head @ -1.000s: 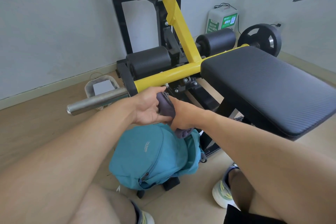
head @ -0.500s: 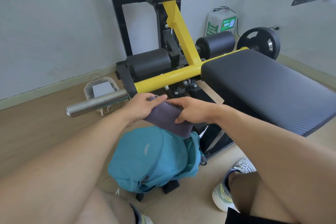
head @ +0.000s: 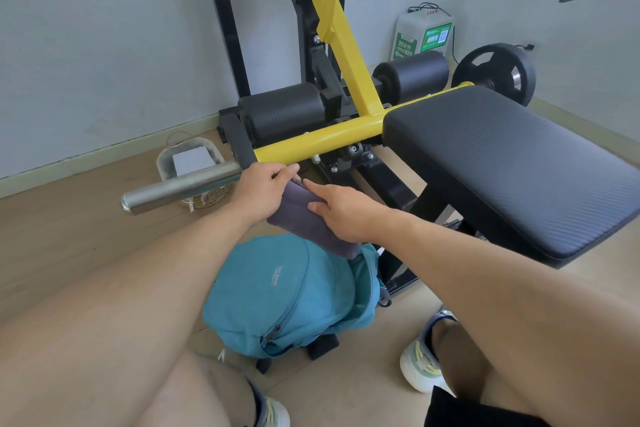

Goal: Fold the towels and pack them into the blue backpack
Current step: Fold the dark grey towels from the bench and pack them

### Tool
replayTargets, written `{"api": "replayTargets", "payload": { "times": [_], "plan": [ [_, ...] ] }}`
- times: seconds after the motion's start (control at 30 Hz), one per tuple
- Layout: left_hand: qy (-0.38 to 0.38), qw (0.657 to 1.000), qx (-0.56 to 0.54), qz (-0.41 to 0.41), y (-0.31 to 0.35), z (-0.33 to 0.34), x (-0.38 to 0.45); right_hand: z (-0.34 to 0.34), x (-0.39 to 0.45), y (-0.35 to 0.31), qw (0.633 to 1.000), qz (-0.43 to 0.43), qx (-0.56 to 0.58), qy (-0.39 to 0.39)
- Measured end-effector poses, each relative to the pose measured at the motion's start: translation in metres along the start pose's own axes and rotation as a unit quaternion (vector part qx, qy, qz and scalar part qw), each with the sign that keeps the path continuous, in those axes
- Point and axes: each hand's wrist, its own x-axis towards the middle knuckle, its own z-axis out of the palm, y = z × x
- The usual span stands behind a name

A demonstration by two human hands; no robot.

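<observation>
Two white trainers [head: 420, 366] planted on the wooden floor [head: 69, 239], one blue backpack [head: 287, 295] slumped between the knees, its top gaping at the right. Just above that opening hangs one folded grey towel [head: 304, 218], long axis slanting from upper left down to lower right, lower end touching the backpack's mouth. The left hand [head: 263, 189] grips the towel's upper end, fingers curled over it; the right hand [head: 341, 210] lies along the top, fingers nearly straight, thumb tucked against the side. Beyond, a yellow-framed exercise bench [head: 512, 163], one steel bar [head: 180, 185], one small basket [head: 194, 170], pale walls behind.
</observation>
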Motion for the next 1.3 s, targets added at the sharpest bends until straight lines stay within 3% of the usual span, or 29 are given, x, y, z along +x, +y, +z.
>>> {"api": "replayTargets", "payload": {
  "times": [0.2, 0.4, 0.47, 0.57, 0.63, 0.73, 0.97, 1.07, 1.13, 1.2, 1.23, 1.3],
  "plan": [
    [-0.089, 0.994, 0.059, -0.032, -0.005, 0.009, -0.005, -0.001, 0.004, 0.037, 0.991, 0.077, -0.106, -0.027],
    [-0.204, 0.965, 0.133, -0.096, -0.002, 0.037, -0.012, 0.012, -0.001, 0.061, 0.972, 0.138, -0.178, -0.072],
    [-0.268, 0.942, 0.177, -0.095, 0.003, 0.055, -0.018, 0.02, -0.001, 0.069, 0.968, 0.149, -0.182, -0.085],
    [-0.361, 0.879, 0.301, -0.073, 0.005, 0.091, -0.028, 0.029, 0.002, 0.076, 0.965, 0.169, -0.173, -0.098],
    [-0.381, 0.852, 0.356, -0.059, -0.003, 0.118, -0.036, 0.035, 0.005, 0.08, 0.963, 0.182, -0.171, -0.096],
    [-0.387, 0.834, 0.377, -0.108, -0.019, 0.159, -0.069, 0.048, 0.008, 0.085, 0.962, 0.195, -0.163, -0.095],
    [-0.302, 0.828, 0.47, -0.058, -0.069, 0.197, -0.111, 0.067, 0.021, 0.092, 0.967, 0.209, -0.112, -0.089],
    [-0.226, 0.859, 0.459, -0.021, -0.073, 0.189, -0.11, 0.07, 0.025, 0.09, 0.965, 0.232, -0.099, -0.077],
    [-0.173, 0.904, 0.389, -0.044, -0.071, 0.179, -0.104, 0.071, 0.029, 0.09, 0.964, 0.242, -0.092, -0.055],
    [-0.079, 0.96, 0.228, -0.144, -0.069, 0.164, -0.096, 0.075, 0.033, 0.092, 0.963, 0.248, -0.093, -0.038],
    [-0.024, 0.969, 0.137, -0.206, -0.069, 0.157, -0.091, 0.078, 0.036, 0.092, 0.96, 0.259, -0.094, -0.043],
    [0.096, 0.95, -0.006, -0.297, -0.071, 0.141, -0.083, 0.085, 0.04, 0.091, 0.953, 0.284, -0.09, -0.052]
  ]
}}
